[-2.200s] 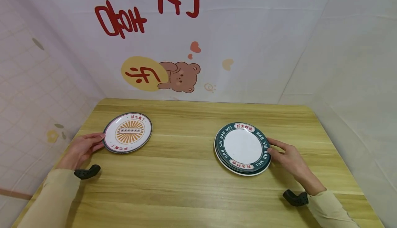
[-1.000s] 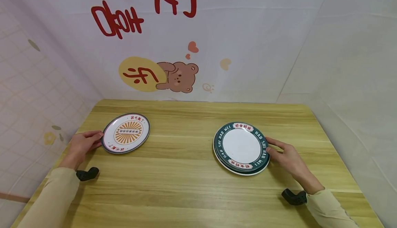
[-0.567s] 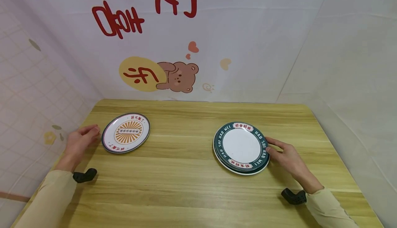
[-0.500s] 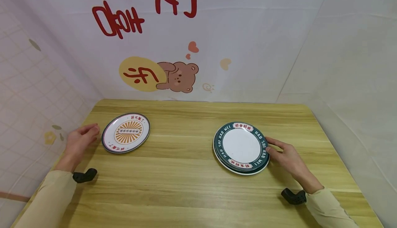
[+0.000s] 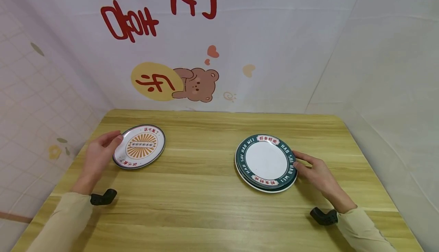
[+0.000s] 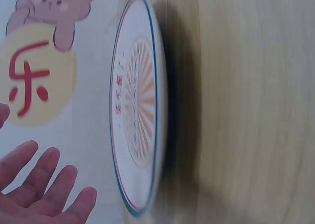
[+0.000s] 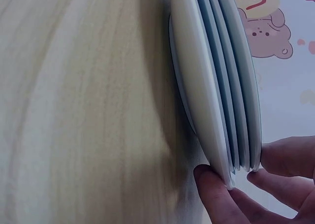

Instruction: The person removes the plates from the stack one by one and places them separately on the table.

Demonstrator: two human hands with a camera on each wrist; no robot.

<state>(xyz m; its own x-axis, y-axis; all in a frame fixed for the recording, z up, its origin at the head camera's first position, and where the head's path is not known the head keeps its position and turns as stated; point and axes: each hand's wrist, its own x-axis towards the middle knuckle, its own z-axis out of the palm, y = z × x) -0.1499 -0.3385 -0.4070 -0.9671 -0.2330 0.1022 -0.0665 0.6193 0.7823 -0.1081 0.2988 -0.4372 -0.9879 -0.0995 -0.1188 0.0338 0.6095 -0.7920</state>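
A white plate with an orange sunburst [image 5: 142, 145] lies on the table's left part. My left hand [image 5: 99, 155] hovers at its upper left rim, overlapping it in the head view; in the left wrist view the hand's spread fingers [image 6: 42, 187] stand apart from the plate [image 6: 140, 96]. On the right is a stack of several plates [image 5: 266, 160], the top one white with a green lettered rim. My right hand [image 5: 319, 174] grips the stack's right edge. The right wrist view has fingers [image 7: 221, 199] under the stack's bottom plate [image 7: 197, 76] and the thumb at the top one.
Both objects are on a wood-grain table [image 5: 199, 168], with bare surface between them. A white cloth backdrop [image 5: 281, 54] with a printed bear [image 5: 200, 84] and red characters rises behind the table. Dark devices [image 5: 104, 197] are strapped at both wrists.
My left hand let go of the sunburst plate's left rim, drew off leftward, then came back right to the upper left rim. The plates and my right hand have hardly moved.
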